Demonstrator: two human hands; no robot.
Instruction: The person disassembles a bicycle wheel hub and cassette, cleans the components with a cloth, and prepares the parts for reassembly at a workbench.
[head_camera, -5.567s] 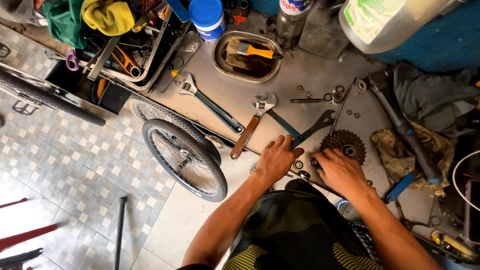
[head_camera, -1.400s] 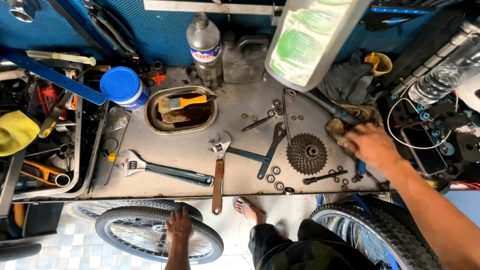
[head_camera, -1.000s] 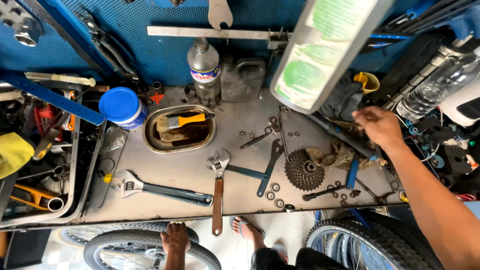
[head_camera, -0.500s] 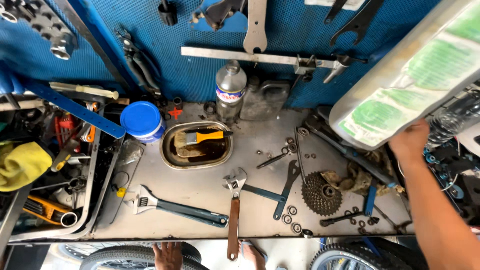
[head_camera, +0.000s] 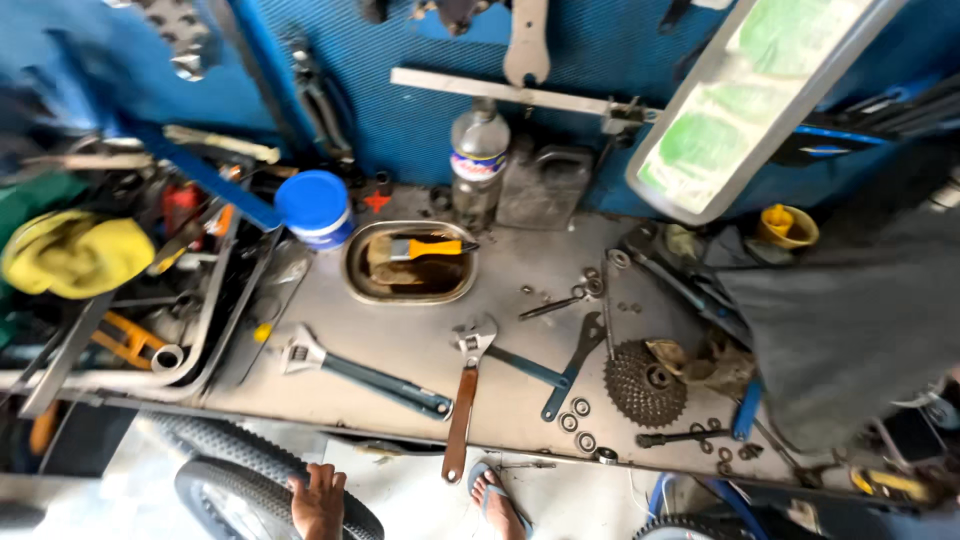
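Note:
My left hand (head_camera: 318, 500) lies at the bottom edge with its fingers wrapped over a black knobbly bicycle tyre (head_camera: 235, 478) below the bench. A large dark grey cloth (head_camera: 850, 320) hangs raised over the right end of the metal workbench (head_camera: 400, 340), and my right hand is hidden behind it. Beside the cloth's left edge sits a toothed sprocket cassette (head_camera: 645, 383). My foot in a blue sandal (head_camera: 495, 500) stands under the bench front.
On the bench lie a brown-handled adjustable wrench (head_camera: 462, 400), a blue-handled one (head_camera: 365, 375), a blue spanner (head_camera: 570, 365), loose washers (head_camera: 575, 420) and an oval metal bowl (head_camera: 355, 275) holding an orange brush (head_camera: 425, 247). A blue tub (head_camera: 315, 208), a plastic bottle (head_camera: 478, 160) and a yellow rag (head_camera: 75, 255) stand further back and left.
My view has tilted up toward the blue tool wall. My right hand, which reached to the bench's right end, is now hidden by the raised grey cloth. My left hand stays on the tyre.

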